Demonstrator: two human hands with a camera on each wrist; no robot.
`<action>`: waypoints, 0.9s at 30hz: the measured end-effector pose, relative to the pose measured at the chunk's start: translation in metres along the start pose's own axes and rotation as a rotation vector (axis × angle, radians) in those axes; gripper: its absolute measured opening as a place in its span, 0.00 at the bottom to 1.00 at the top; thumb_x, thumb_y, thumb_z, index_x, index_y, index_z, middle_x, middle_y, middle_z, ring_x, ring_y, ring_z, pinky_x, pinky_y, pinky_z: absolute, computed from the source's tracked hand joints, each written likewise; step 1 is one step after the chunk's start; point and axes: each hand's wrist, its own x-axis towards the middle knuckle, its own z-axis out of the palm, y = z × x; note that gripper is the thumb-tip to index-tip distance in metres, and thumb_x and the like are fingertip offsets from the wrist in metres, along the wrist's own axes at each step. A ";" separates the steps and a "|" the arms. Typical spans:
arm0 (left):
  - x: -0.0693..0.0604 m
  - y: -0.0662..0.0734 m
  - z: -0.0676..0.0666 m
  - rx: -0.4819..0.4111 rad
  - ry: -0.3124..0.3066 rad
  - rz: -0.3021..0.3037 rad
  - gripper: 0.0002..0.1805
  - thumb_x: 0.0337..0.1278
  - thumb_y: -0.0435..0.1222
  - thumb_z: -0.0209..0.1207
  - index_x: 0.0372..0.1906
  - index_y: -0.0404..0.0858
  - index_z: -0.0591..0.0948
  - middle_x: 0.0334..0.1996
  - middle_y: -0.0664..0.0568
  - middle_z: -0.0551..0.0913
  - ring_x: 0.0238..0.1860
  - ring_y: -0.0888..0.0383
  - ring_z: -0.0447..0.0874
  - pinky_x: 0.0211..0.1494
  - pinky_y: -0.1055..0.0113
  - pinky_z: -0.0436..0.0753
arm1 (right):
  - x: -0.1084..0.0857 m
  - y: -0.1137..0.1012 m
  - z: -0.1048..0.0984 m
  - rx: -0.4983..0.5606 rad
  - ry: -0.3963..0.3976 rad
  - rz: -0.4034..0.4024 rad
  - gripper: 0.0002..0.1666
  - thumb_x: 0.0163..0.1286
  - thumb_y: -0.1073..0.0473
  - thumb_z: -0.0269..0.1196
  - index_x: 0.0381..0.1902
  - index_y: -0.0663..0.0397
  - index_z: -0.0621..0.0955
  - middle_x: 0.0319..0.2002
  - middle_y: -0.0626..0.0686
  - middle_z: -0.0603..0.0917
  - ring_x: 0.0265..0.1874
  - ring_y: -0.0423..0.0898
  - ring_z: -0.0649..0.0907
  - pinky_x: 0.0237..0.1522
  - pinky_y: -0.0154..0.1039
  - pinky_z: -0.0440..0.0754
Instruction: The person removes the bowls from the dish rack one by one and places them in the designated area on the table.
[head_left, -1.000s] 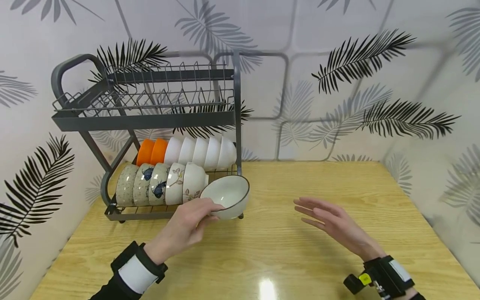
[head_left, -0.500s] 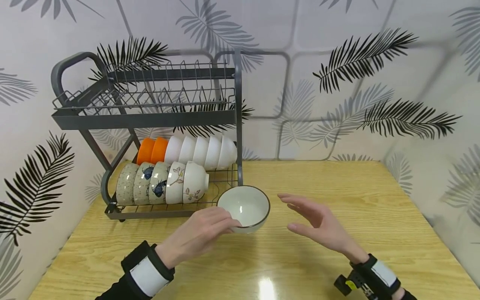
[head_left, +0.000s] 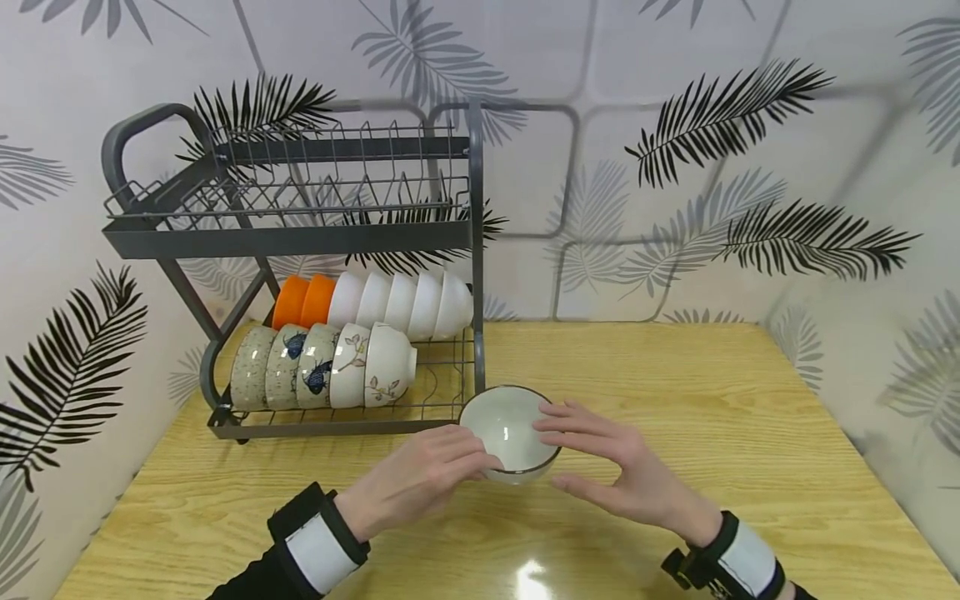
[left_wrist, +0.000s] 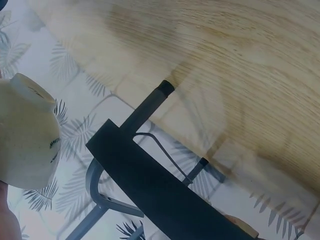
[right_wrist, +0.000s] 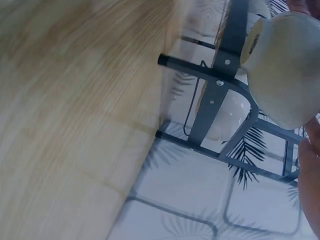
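Observation:
A white bowl with a dark rim [head_left: 504, 421] is held tilted above the table, its inside facing up toward the head camera. My left hand [head_left: 423, 471] pinches its near-left rim, thumb along the edge and fingers partly hidden. At the bowl's right side, my right hand [head_left: 626, 467] has its fingers extended over the rim and its thumb lower, near the outer wall; whether they touch cannot be told. The left wrist view shows the bowl's outside and foot [left_wrist: 30, 135]. In the right wrist view, the bowl's underside [right_wrist: 287, 70] is beside the right hand [right_wrist: 309, 185].
Left of the hands stands a dark two-tier dish rack [head_left: 292, 242]. Its lower tier holds a front row of patterned bowls [head_left: 318, 367] and a back row of orange and white bowls [head_left: 375, 302]. The wooden table [head_left: 712, 400] meets a leaf-patterned wall [head_left: 600, 208].
My left hand has carried the bowl rightward and toward me, away from the rack's front, turning it more upright. My right hand has moved left to the bowl's right rim.

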 end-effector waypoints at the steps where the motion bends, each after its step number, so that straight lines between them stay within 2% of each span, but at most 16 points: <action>1: 0.001 0.000 0.001 -0.003 -0.005 0.004 0.12 0.58 0.32 0.66 0.47 0.45 0.84 0.41 0.60 0.88 0.46 0.65 0.85 0.60 0.71 0.83 | 0.000 0.000 0.001 -0.024 -0.009 -0.027 0.25 0.66 0.58 0.70 0.58 0.63 0.82 0.59 0.59 0.84 0.69 0.49 0.77 0.79 0.40 0.64; 4: 0.003 0.001 0.003 -0.009 -0.010 0.013 0.11 0.60 0.32 0.64 0.47 0.45 0.83 0.40 0.61 0.86 0.45 0.66 0.83 0.58 0.73 0.83 | 0.002 -0.001 0.003 -0.129 -0.052 -0.092 0.25 0.66 0.56 0.71 0.57 0.63 0.82 0.55 0.59 0.87 0.65 0.51 0.80 0.79 0.42 0.63; 8: 0.004 0.003 0.008 -0.021 -0.019 0.017 0.12 0.59 0.31 0.65 0.47 0.46 0.83 0.39 0.62 0.85 0.44 0.66 0.82 0.55 0.75 0.83 | 0.003 -0.004 0.005 -0.287 -0.133 -0.120 0.21 0.63 0.53 0.73 0.51 0.57 0.85 0.50 0.53 0.89 0.57 0.52 0.84 0.79 0.42 0.65; 12: 0.003 0.005 0.012 -0.014 -0.023 0.033 0.11 0.60 0.31 0.64 0.46 0.46 0.84 0.39 0.62 0.86 0.44 0.66 0.83 0.56 0.75 0.83 | 0.003 -0.006 0.007 -0.373 -0.185 -0.133 0.15 0.65 0.50 0.70 0.45 0.52 0.86 0.45 0.47 0.90 0.52 0.48 0.86 0.71 0.42 0.76; 14: 0.003 0.006 0.014 0.001 -0.019 0.040 0.11 0.61 0.32 0.64 0.46 0.47 0.84 0.39 0.62 0.86 0.44 0.66 0.83 0.56 0.75 0.82 | 0.002 -0.006 0.008 -0.397 -0.195 -0.153 0.13 0.65 0.51 0.70 0.43 0.51 0.87 0.43 0.45 0.90 0.49 0.46 0.87 0.64 0.43 0.82; 16: 0.003 0.006 0.016 0.016 -0.013 0.045 0.10 0.60 0.32 0.64 0.45 0.47 0.84 0.38 0.63 0.86 0.44 0.67 0.82 0.56 0.76 0.82 | 0.002 -0.007 0.009 -0.397 -0.199 -0.163 0.12 0.61 0.55 0.73 0.41 0.51 0.87 0.41 0.44 0.90 0.46 0.43 0.87 0.58 0.43 0.85; 19: 0.003 0.006 0.018 0.032 -0.010 0.053 0.13 0.57 0.30 0.64 0.45 0.47 0.84 0.38 0.63 0.86 0.43 0.67 0.82 0.56 0.76 0.82 | 0.001 -0.008 0.011 -0.374 -0.201 -0.163 0.11 0.56 0.59 0.74 0.37 0.50 0.86 0.37 0.42 0.89 0.41 0.39 0.87 0.51 0.37 0.86; 23: 0.002 0.006 0.020 0.043 -0.023 0.057 0.18 0.50 0.26 0.66 0.45 0.47 0.85 0.39 0.62 0.87 0.43 0.66 0.82 0.57 0.75 0.82 | 0.000 -0.009 0.013 -0.369 -0.206 -0.148 0.03 0.64 0.58 0.70 0.33 0.48 0.85 0.31 0.39 0.87 0.33 0.33 0.84 0.41 0.28 0.85; 27: 0.002 0.007 0.021 0.041 -0.043 0.045 0.19 0.50 0.25 0.67 0.46 0.47 0.85 0.41 0.62 0.88 0.45 0.66 0.83 0.59 0.74 0.82 | -0.001 -0.009 0.013 -0.404 -0.211 -0.145 0.13 0.75 0.52 0.60 0.31 0.47 0.85 0.27 0.37 0.85 0.27 0.32 0.81 0.35 0.25 0.81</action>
